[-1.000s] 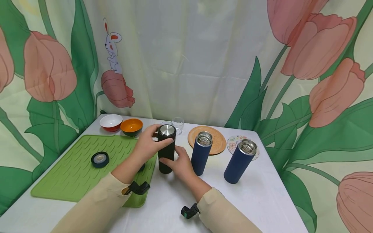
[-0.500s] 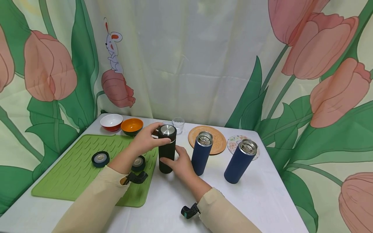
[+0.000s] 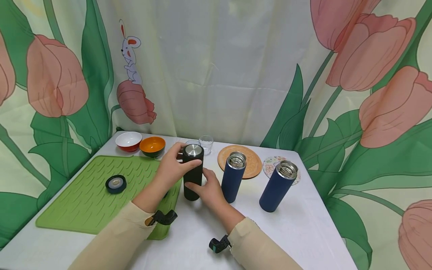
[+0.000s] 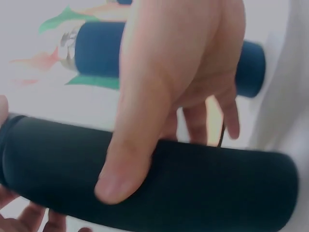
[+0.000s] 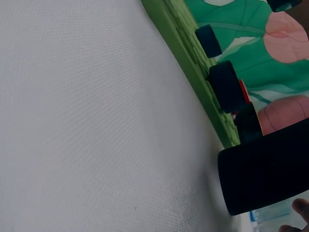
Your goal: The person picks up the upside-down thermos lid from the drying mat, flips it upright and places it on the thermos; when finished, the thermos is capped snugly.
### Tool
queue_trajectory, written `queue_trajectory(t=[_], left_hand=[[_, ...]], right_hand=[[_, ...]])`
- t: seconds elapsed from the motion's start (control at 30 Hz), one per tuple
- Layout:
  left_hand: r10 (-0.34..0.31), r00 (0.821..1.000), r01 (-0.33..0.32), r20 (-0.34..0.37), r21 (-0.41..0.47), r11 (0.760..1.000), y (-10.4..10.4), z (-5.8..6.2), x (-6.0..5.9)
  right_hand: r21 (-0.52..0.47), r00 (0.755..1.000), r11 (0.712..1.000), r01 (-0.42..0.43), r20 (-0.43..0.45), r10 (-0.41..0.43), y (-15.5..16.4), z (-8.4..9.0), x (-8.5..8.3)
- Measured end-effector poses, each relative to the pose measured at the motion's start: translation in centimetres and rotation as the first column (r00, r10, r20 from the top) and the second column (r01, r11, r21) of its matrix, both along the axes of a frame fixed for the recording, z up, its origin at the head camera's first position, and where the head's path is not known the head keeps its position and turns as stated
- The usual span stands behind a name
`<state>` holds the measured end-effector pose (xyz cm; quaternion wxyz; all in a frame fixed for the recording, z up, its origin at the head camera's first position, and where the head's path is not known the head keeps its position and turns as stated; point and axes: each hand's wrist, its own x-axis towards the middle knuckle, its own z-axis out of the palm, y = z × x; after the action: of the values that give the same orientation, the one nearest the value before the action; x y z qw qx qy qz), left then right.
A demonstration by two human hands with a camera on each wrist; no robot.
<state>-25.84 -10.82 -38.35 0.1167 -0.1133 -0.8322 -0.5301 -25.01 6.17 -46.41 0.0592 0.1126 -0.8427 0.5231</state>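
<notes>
At the middle of the white-clothed worktop, just off the right edge of the green mat, I see the black bottle standing upright, its steel-topped cap uppermost. The step in hand looks to me like work on that cap. To do it well, the lower hand should hold the body firm and plumb while the upper one turns evenly, without tipping it. The bottle lies between thumb and fingers of both hands: the left hand is wrapped round its upper part, thumb across the front near the cap seam; the right hand grips lower down, thumb in front, fingers behind. Both are spread only as wide as the bottle. Just to the right stands a lidless blue bottle, with another blue one beyond. Leftward, the mat carries one dark lid and a second lid. Farther back sit an orange bowl and a round board.
</notes>
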Motion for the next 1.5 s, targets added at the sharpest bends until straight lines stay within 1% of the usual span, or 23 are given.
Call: queue_trajectory(t=[0.13, 0.23, 0.33, 0.43, 0.67, 0.77, 0.83, 0.9, 0.97, 1.1, 1.17, 1.27, 1.3, 1.33, 1.37, 1.4, 1.47, 1.5], left_hand=[[0.043, 0.999, -0.044, 0.017, 0.051, 0.998, 0.4, -0.4, 0.3], [0.038, 0.999, -0.041, 0.036, 0.08, 0.996, 0.4, -0.4, 0.3], [0.014, 0.999, -0.018, 0.041, 0.095, 0.995, 0.2, -0.3, 0.2], [-0.015, 0.999, 0.011, 0.04, 0.084, 0.996, -0.1, -0.1, 0.1], [-0.062, 0.995, 0.057, 0.075, 0.067, 0.996, -0.7, -0.1, 0.0], [-0.085, 0.993, 0.082, 0.085, 0.043, 0.996, -1.1, 0.1, -0.2], [-0.119, 0.988, 0.117, 0.093, 0.022, 0.993, -1.5, 0.2, -0.6], [-0.173, 0.979, 0.172, 0.112, 0.015, 0.985, -1.9, 0.3, -1.0], [-0.246, 0.961, 0.246, 0.124, 0.022, 0.969, -2.4, 0.4, -1.7], [-0.395, 0.907, 0.389, 0.144, 0.068, 0.919, -3.2, 0.7, -2.8], [-0.454, 0.878, 0.445, 0.148, 0.095, 0.891, -3.3, 0.7, -3.3], [-0.512, 0.846, 0.499, 0.148, 0.117, 0.859, -3.5, 0.6, -3.9], [-0.523, 0.839, 0.51, 0.147, 0.118, 0.852, -3.5, 0.6, -4.0], [-0.53, 0.835, 0.516, 0.149, 0.123, 0.848, -3.5, 0.6, -4.1], [-0.531, 0.835, 0.517, 0.149, 0.119, 0.847, -3.5, 0.6, -4.1], [-0.525, 0.838, 0.513, 0.146, 0.114, 0.851, -3.4, 0.6, -4.1], [-0.491, 0.86, 0.482, 0.141, 0.097, 0.871, -3.3, 0.6, -3.8], [-0.466, 0.874, 0.459, 0.134, 0.085, 0.885, -3.2, 0.6, -3.6]], right_hand=[[0.011, 1.0, 1.0, 0.003, 0.007, -0.003, -0.1, 0.0, 0.0], [0.012, 1.0, 1.0, 0.003, 0.003, -0.003, 0.0, -0.1, -0.1], [0.009, 1.0, 1.0, 0.003, 0.002, -0.003, 0.0, -0.1, -0.1], [0.0, 1.0, 1.0, -0.002, 0.004, 0.002, 0.0, 0.0, -0.1], [-0.002, 1.0, 1.0, -0.009, 0.007, 0.009, -0.1, 0.2, 0.0], [0.002, 1.0, 1.0, -0.006, 0.014, 0.006, -0.2, 0.2, 0.1], [0.006, 1.0, 1.0, -0.001, 0.024, 0.001, -0.2, 0.2, 0.1], [0.009, 0.999, 1.0, 0.005, 0.032, -0.005, -0.2, 0.2, 0.0], [0.005, 0.999, 1.0, 0.011, 0.043, -0.011, -0.2, 0.1, 0.0], [-0.015, 0.998, 1.0, 0.009, 0.055, -0.008, -0.2, -0.1, 0.0], [-0.013, 0.999, 1.0, 0.005, 0.054, -0.005, -0.1, -0.2, -0.1], [-0.012, 0.998, 1.0, 0.005, 0.057, -0.005, 0.0, -0.2, -0.1], [-0.011, 0.998, 1.0, 0.006, 0.059, -0.005, 0.0, -0.2, -0.1], [-0.012, 0.998, 1.0, 0.005, 0.061, -0.004, 0.0, -0.2, -0.1], [-0.013, 0.998, 1.0, 0.004, 0.062, -0.003, 0.1, -0.2, -0.1], [-0.012, 0.998, 1.0, 0.002, 0.063, -0.001, 0.1, -0.2, -0.2], [-0.008, 0.998, 1.0, -0.007, 0.06, 0.008, 0.1, -0.2, -0.2], [-0.003, 0.998, 1.0, -0.01, 0.057, 0.011, 0.1, -0.2, -0.3]])
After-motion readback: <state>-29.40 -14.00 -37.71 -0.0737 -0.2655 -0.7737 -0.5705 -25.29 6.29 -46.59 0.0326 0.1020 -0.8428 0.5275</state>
